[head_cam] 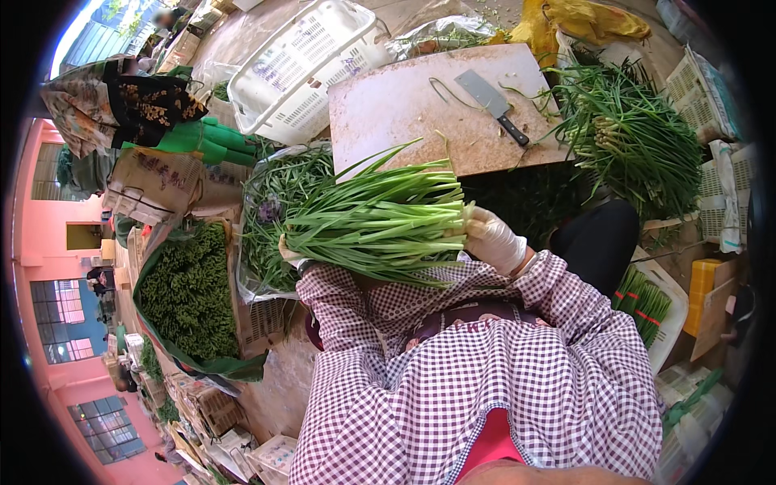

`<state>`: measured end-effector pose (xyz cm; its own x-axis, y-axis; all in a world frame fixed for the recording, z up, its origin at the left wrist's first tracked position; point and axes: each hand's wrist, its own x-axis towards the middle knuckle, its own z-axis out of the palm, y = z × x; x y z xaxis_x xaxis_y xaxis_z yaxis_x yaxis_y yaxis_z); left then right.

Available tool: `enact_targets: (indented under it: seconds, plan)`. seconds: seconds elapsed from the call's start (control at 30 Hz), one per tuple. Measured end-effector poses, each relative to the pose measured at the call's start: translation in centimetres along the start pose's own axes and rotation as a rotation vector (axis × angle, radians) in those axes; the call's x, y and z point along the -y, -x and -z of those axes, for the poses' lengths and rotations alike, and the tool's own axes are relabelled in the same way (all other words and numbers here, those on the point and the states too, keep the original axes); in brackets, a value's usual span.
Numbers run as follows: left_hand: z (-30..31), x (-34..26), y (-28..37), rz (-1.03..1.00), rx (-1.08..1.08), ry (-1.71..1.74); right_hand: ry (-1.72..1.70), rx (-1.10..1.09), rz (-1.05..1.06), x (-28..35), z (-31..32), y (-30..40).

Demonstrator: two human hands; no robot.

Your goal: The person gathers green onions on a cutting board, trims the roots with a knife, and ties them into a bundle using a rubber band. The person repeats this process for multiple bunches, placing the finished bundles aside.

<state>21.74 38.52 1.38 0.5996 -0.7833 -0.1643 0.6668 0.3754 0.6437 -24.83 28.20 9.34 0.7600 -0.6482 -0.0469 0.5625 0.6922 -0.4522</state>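
A large bunch of green garlic chives (pixel 382 218) lies across my front, its pale cut ends to the right and its leaf tips to the left. My left hand (pixel 292 253), gloved and mostly hidden, supports the leafy end from below. The stem ends are held by my right hand (pixel 488 236) in a whitish glove. Beyond the bunch stands a pale, soiled board (pixel 400 103) with a cleaver (pixel 494 103) lying on it, its black handle towards me. A few loose stalks lie near the blade.
A white plastic crate (pixel 309 66) is behind the board's left side. More chives (pixel 630 133) are heaped at right. Loose greens (pixel 279 206) fill a lined container at left, beside a crate of dark green bundles (pixel 188 297). Banded bundles (pixel 639 303) lie in a tray at lower right.
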Motion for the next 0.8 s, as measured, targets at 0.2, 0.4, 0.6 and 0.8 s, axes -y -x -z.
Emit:
enact_targets:
  seconds: [0.2,0.4,0.6,0.8]
  plan:
    - [3.5,-0.9,-0.8,0.004,-0.061,0.115,0.221,-0.038,0.165,4.9,1.4,2.1]
    - [0.2,-0.4,1.0,0.075,-0.022,0.116,0.919,-0.661,-0.05,15.2,5.4,6.9]
    - [-1.1,0.0,1.2,0.048,-0.114,0.112,1.208,-0.797,-0.096,14.0,4.8,5.7]
    - [-1.6,-0.2,1.4,0.134,-0.031,0.116,2.204,-0.557,0.568,11.1,2.4,2.9]
